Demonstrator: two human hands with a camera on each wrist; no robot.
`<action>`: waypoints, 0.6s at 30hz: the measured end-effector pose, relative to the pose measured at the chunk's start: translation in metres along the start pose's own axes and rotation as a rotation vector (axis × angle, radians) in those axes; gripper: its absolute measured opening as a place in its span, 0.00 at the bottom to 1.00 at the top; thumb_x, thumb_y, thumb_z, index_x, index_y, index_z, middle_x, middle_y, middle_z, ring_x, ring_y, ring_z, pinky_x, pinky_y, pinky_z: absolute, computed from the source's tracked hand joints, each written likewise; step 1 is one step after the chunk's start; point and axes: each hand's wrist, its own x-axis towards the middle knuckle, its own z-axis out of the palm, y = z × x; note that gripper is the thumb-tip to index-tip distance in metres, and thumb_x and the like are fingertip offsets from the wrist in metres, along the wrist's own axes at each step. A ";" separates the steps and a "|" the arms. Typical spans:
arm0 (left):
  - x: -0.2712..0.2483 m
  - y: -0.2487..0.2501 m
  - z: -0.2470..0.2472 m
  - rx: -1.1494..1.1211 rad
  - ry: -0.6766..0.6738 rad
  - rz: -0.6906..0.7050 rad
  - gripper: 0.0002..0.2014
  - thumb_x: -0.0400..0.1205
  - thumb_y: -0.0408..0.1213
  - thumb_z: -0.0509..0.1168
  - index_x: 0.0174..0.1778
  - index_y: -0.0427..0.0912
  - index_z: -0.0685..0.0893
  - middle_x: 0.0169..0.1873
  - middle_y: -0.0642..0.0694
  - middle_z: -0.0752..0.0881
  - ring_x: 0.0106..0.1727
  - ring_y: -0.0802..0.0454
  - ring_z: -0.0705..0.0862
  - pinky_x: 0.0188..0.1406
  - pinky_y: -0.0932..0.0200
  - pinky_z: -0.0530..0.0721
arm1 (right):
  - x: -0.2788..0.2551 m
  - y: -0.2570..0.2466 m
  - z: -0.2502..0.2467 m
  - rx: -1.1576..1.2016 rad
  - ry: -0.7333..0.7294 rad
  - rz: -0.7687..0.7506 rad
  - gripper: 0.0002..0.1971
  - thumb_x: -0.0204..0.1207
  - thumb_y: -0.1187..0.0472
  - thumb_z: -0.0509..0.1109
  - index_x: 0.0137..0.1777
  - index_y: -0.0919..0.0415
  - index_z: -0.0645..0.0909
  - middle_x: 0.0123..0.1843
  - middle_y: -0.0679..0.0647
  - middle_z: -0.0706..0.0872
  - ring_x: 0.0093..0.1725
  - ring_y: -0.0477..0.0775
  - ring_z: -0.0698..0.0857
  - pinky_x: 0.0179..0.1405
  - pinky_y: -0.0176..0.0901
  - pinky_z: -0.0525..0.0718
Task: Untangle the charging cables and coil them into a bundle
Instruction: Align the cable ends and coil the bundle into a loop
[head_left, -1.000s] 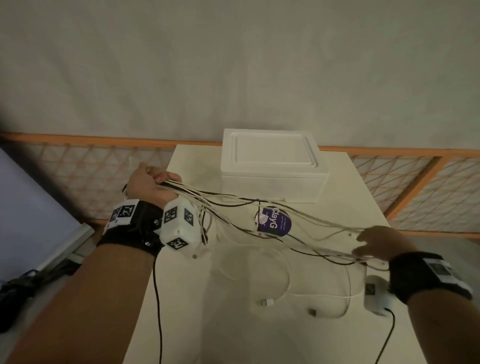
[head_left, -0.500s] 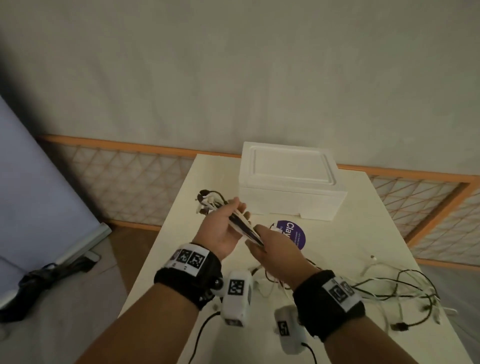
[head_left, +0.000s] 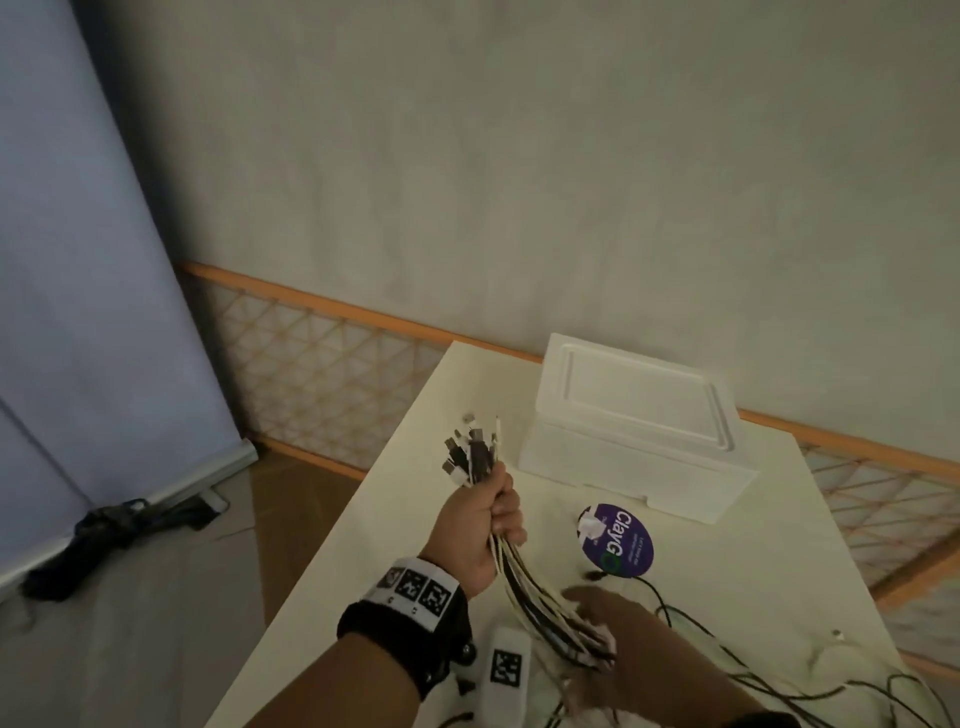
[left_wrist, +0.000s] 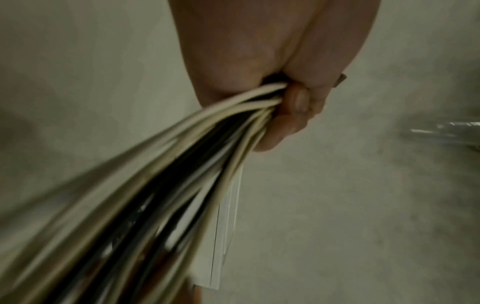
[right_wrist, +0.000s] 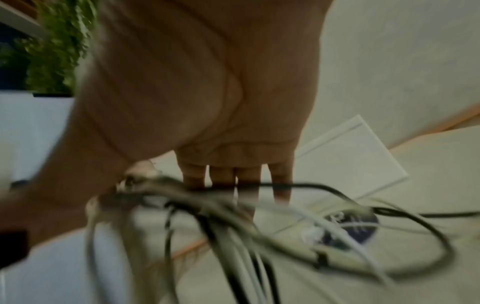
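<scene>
The charging cables (head_left: 540, 597) are clenched in the fist of the left hand (head_left: 480, 525), fingers and thumb curled tightly round the gathered strands. Just above the fist, the plug ends (head_left: 470, 452) are seen fanned out in an upright tuft; below it, the white and black strands are drawn together into one sheaf that slopes down toward the right hand (head_left: 613, 629). That hand is blurred in both views that show it. In the right wrist view the fingers (right_wrist: 223, 174) appear extended with the strands passing under the thumb side, so whether the sheaf is pinched or merely guided cannot be told.

Beyond the right hand, the free lengths are left sprawled in loose loops over the table (head_left: 753, 545), well away from the fist. Farther out from the grip, a round purple disc (head_left: 618, 538) lies flat, and beyond it a white foam box (head_left: 639, 431) stands at the table's far side.

The cables are judged to be light, limp and fairly smooth-jacketed, so slipping within the sheaf is likely if the clench is relaxed. Loops are expected to snag on one another rather than slide free. Hold is best kept just behind the plugs, where the ends are aligned, while the sheaf is taken lower down for coiling.
</scene>
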 end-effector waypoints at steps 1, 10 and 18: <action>-0.003 0.000 0.003 0.085 -0.031 0.006 0.17 0.85 0.44 0.57 0.31 0.44 0.70 0.20 0.52 0.64 0.18 0.58 0.62 0.20 0.64 0.67 | 0.002 -0.004 -0.009 0.088 0.072 -0.037 0.41 0.52 0.22 0.71 0.67 0.26 0.63 0.64 0.27 0.74 0.63 0.31 0.75 0.64 0.32 0.74; -0.035 -0.004 0.025 0.696 -0.223 -0.043 0.13 0.81 0.30 0.67 0.29 0.39 0.80 0.21 0.43 0.78 0.23 0.46 0.76 0.29 0.56 0.81 | 0.057 -0.099 -0.071 0.528 0.420 -0.209 0.31 0.75 0.28 0.51 0.68 0.43 0.78 0.67 0.39 0.82 0.64 0.40 0.81 0.60 0.32 0.76; -0.034 0.017 0.014 0.517 -0.093 0.025 0.10 0.82 0.25 0.62 0.36 0.30 0.83 0.25 0.37 0.83 0.26 0.44 0.82 0.39 0.48 0.83 | 0.082 -0.129 -0.056 0.311 0.318 -0.277 0.20 0.81 0.43 0.61 0.51 0.54 0.89 0.47 0.49 0.91 0.49 0.44 0.87 0.57 0.42 0.82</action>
